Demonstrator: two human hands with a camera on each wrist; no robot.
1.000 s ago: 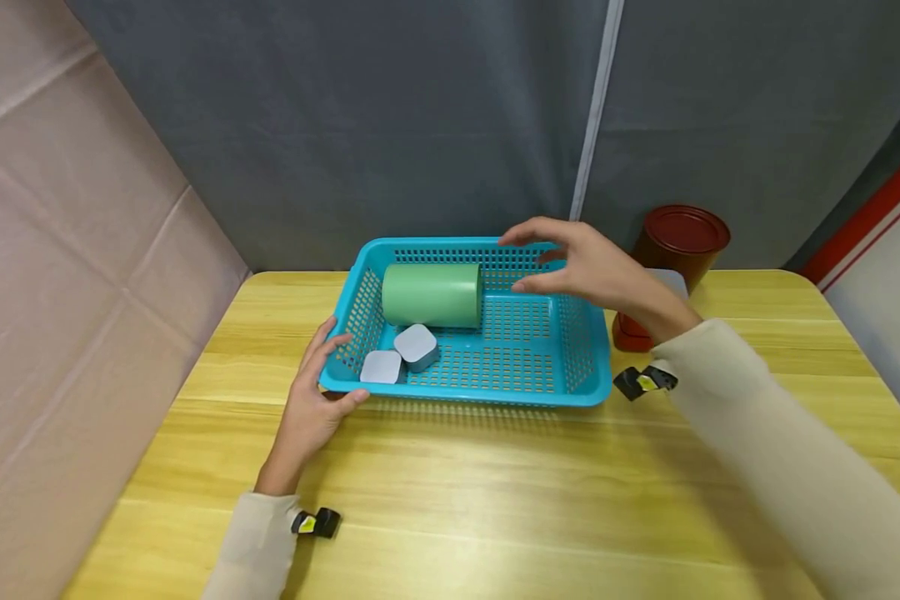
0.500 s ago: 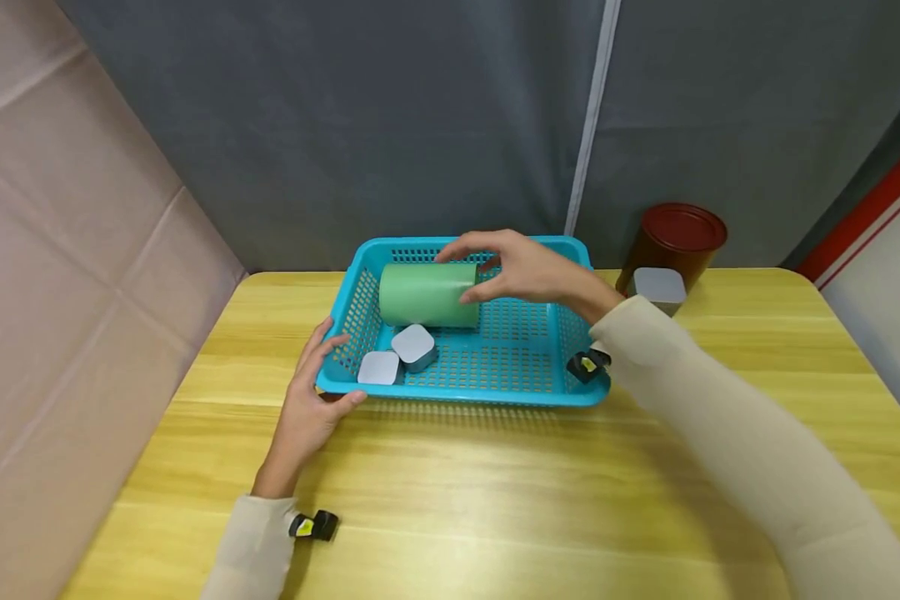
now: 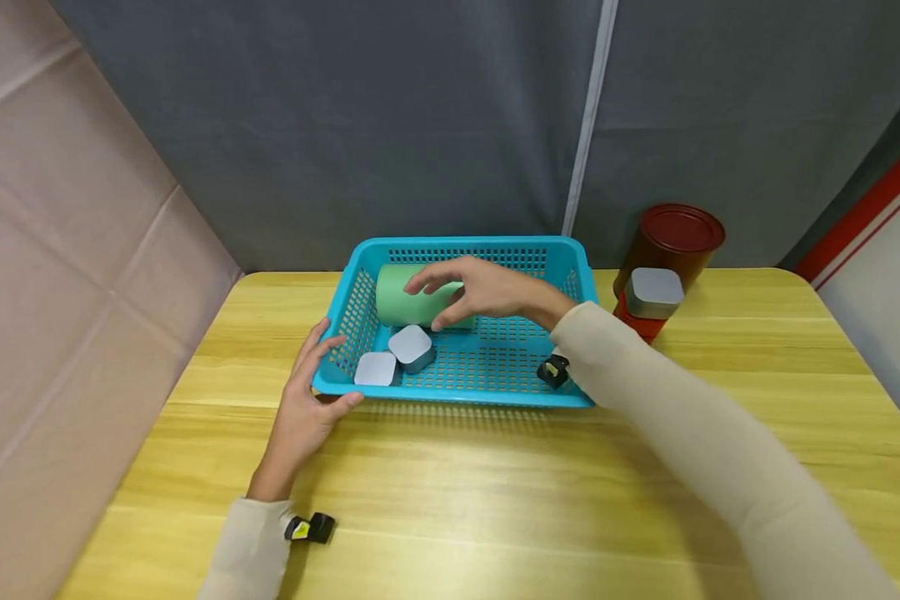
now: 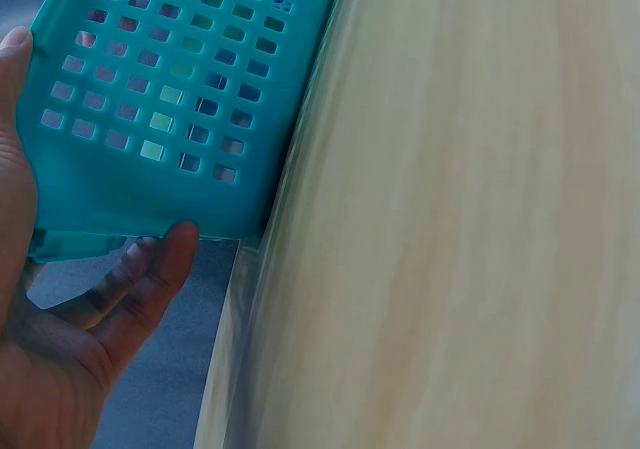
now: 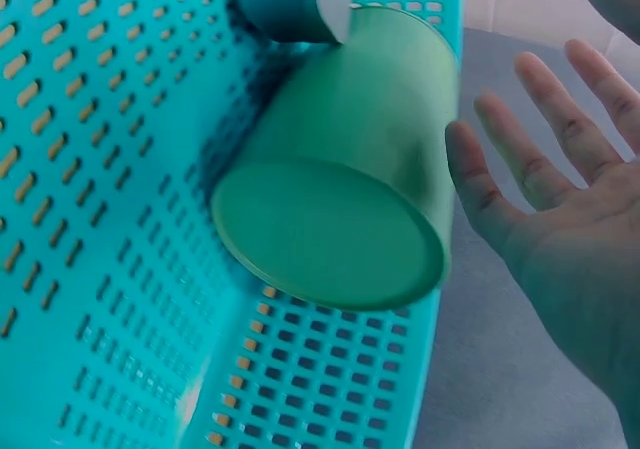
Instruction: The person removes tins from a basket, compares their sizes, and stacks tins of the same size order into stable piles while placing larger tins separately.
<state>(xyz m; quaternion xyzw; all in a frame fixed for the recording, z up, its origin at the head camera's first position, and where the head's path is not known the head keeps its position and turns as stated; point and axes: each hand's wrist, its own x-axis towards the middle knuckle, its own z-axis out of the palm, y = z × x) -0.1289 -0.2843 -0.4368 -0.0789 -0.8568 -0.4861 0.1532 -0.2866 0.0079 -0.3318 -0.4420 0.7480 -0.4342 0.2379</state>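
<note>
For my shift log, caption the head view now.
Left hand holding the corner of a blue perforated plastic basket, right hand open over the smooth green cylinder lying inside.

R hand [image 3: 487, 289] hides pt of green cyl. [image 3: 399, 310], head vw.

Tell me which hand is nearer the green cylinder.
Right. The right hand hovers over the green cylinder; the left hand is farther off, holding the near left corner of the blue basket.

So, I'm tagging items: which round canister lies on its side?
The green canister in the blue basket; the dark red canister stands upright outside.
</note>
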